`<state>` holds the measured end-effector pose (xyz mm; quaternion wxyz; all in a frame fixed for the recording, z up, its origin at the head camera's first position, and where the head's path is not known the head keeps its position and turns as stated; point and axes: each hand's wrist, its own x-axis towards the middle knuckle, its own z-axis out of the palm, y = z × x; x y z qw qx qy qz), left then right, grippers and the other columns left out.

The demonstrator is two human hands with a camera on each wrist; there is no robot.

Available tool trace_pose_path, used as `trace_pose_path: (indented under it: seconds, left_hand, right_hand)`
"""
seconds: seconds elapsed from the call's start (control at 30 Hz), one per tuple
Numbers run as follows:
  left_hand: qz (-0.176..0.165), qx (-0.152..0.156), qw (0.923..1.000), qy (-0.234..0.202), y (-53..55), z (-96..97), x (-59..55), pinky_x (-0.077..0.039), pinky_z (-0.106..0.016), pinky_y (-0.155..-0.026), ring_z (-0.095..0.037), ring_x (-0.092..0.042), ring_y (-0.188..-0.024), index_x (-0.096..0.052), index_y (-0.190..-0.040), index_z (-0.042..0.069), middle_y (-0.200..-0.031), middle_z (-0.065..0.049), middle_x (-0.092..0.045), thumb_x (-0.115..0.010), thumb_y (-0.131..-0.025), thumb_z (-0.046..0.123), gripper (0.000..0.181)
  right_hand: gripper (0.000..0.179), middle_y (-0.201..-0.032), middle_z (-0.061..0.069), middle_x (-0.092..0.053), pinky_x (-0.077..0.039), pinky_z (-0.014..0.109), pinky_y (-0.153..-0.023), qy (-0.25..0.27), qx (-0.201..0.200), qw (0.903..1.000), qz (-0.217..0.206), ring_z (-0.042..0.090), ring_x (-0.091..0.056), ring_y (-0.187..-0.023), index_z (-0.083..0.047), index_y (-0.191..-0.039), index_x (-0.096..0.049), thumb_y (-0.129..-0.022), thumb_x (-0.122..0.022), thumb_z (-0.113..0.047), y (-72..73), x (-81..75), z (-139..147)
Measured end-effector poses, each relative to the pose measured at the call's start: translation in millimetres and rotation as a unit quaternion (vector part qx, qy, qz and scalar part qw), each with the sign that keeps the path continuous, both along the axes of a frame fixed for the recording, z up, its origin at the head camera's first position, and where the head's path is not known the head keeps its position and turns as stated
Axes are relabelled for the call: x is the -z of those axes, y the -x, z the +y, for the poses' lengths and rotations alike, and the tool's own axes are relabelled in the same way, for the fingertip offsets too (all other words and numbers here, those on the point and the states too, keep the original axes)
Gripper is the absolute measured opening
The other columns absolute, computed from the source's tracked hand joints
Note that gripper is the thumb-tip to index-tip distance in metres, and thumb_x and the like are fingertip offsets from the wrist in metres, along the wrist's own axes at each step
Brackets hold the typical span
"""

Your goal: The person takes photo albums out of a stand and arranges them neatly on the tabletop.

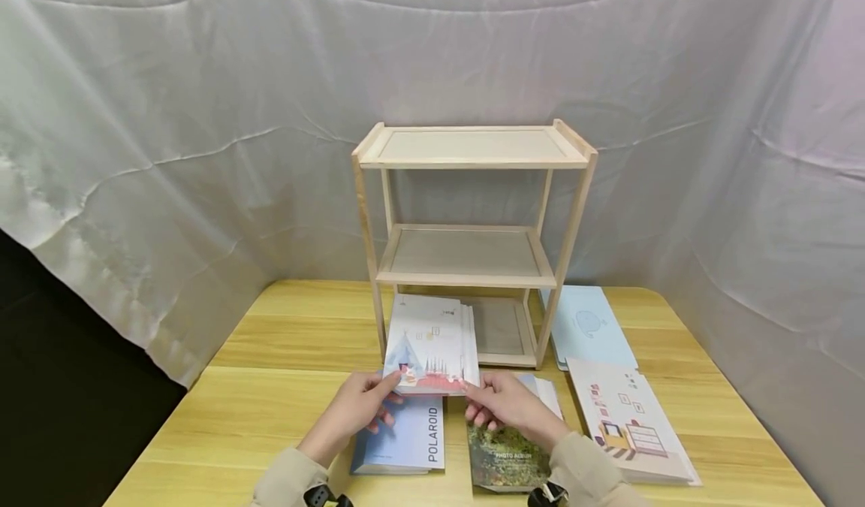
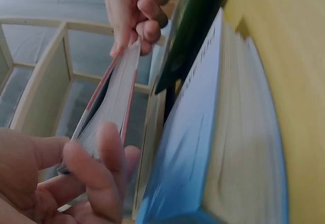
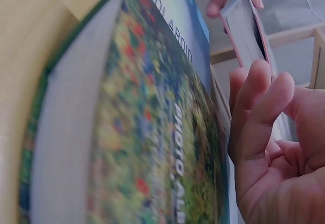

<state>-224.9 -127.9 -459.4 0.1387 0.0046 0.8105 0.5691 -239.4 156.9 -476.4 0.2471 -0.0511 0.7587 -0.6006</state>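
Observation:
A white photo album (image 1: pixel 422 334) with a tent and red ground drawn on its cover is held in front of the bottom level of a wooden shelf. My left hand (image 1: pixel 361 403) pinches its near left corner, thumb on top and fingers beneath. At the near right corner my right hand (image 1: pixel 508 402) pinches it the same way. Both wrist views show the album's page edges between the two hands. Below the left hand lies a blue album marked POLAROID (image 1: pixel 399 439). A green floral photo album (image 1: pixel 508 458) lies under the right hand, partly covered by it.
The three-level wooden shelf (image 1: pixel 473 280) stands at the back of the wooden table (image 1: pixel 290 364). To its right lie a pale blue album with a whale (image 1: pixel 588 323) and a white album with a house drawing (image 1: pixel 628 420). Grey cloth (image 1: pixel 203 116) hangs around the table.

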Motion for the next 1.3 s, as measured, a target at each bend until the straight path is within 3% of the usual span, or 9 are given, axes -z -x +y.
trace_pose_path:
  seconds: [0.1, 0.2, 0.5, 0.73, 0.9, 1.07, 1.3]
  left_hand:
    - [-0.007, -0.002, 0.9994, -0.035, -3.3, -2.7, 2.7, -0.054, -0.022, -0.053, -0.011, -0.069, -0.062, -0.075, -0.120, -0.002, -0.107, -0.017, -0.079, -0.059, -0.111, 0.038, 0.044]
    - [-0.015, -0.001, 0.9983, -0.056, -6.7, -6.6, 3.2, -0.055, -0.021, -0.054, -0.010, -0.070, -0.065, -0.074, -0.124, -0.002, -0.113, -0.019, -0.078, -0.060, -0.111, 0.035, 0.042]
    - [-0.041, 0.025, 0.9940, -0.099, -16.8, -21.6, 3.4, -0.048, -0.018, -0.052, -0.008, -0.066, -0.062, -0.069, -0.132, -0.003, -0.112, -0.015, -0.079, -0.064, -0.109, 0.032, 0.042]
    - [-0.065, 0.054, 0.9904, -0.109, -21.7, -27.7, 6.0, -0.047, -0.017, -0.052, -0.006, -0.063, -0.059, -0.070, -0.121, -0.004, -0.094, -0.003, -0.078, -0.070, -0.105, 0.030, 0.037]
    - [-0.078, 0.083, 0.9872, -0.111, -26.6, -30.2, 9.5, -0.047, -0.015, -0.051, -0.005, -0.061, -0.056, -0.069, -0.114, -0.005, -0.086, -0.002, -0.075, -0.075, -0.102, 0.024, 0.032]
    - [-0.082, 0.104, 0.9849, -0.112, -30.7, -31.5, 12.1, -0.045, -0.015, -0.051, -0.005, -0.060, -0.057, -0.065, -0.115, -0.006, -0.095, -0.007, -0.074, -0.074, -0.103, 0.023, 0.032]
    - [-0.084, 0.110, 0.9841, -0.111, -35.4, -33.6, 12.7, -0.049, -0.018, -0.053, -0.009, -0.062, -0.062, -0.059, -0.133, -0.010, -0.094, -0.008, -0.064, -0.072, -0.104, 0.019, 0.043]
  right_hand:
    - [0.035, -0.080, 0.005, -0.075, -0.051, 0.019, -0.052, -0.011, 0.006, 0.9998, 0.015, 0.007, -0.062, -0.061, -0.007, -0.090, -0.055, -0.111, -0.062, -0.035, -5.6, -0.1, -4]
    - [0.035, -0.083, 0.009, -0.077, -0.051, 0.021, -0.051, -0.023, 0.008, 0.9993, 0.028, 0.008, -0.063, -0.060, -0.007, -0.090, -0.055, -0.110, -0.063, -0.035, -11.6, -1.0, -7]
    - [0.041, -0.082, 0.009, -0.077, -0.053, 0.021, -0.048, -0.044, -0.005, 0.9967, 0.068, 0.008, -0.064, -0.058, -0.006, -0.091, -0.057, -0.108, -0.066, -0.042, -25.7, -2.9, -13]
    - [0.043, -0.079, 0.005, -0.076, -0.054, 0.021, -0.047, -0.048, -0.011, 0.9960, 0.075, 0.007, -0.065, -0.057, -0.006, -0.089, -0.058, -0.107, -0.066, -0.044, -35.0, 2.4, -12]
    - [0.044, -0.076, 0.002, -0.075, -0.056, 0.026, -0.046, -0.068, -0.020, 0.9929, 0.095, 0.009, -0.064, -0.055, -0.003, -0.094, -0.062, -0.107, -0.067, -0.045, -41.5, 5.6, -10]
    - [0.045, -0.075, 0.000, -0.074, -0.056, 0.027, -0.045, -0.080, -0.021, 0.9900, 0.114, 0.009, -0.063, -0.052, 0.000, -0.107, -0.066, -0.106, -0.068, -0.045, -46.7, 5.9, -10]
    - [0.040, -0.071, -0.002, -0.072, -0.054, 0.026, -0.041, -0.100, -0.028, 0.9840, 0.144, 0.006, -0.060, -0.045, -0.010, -0.085, -0.060, -0.106, -0.069, -0.042, -54.0, 5.8, -13]
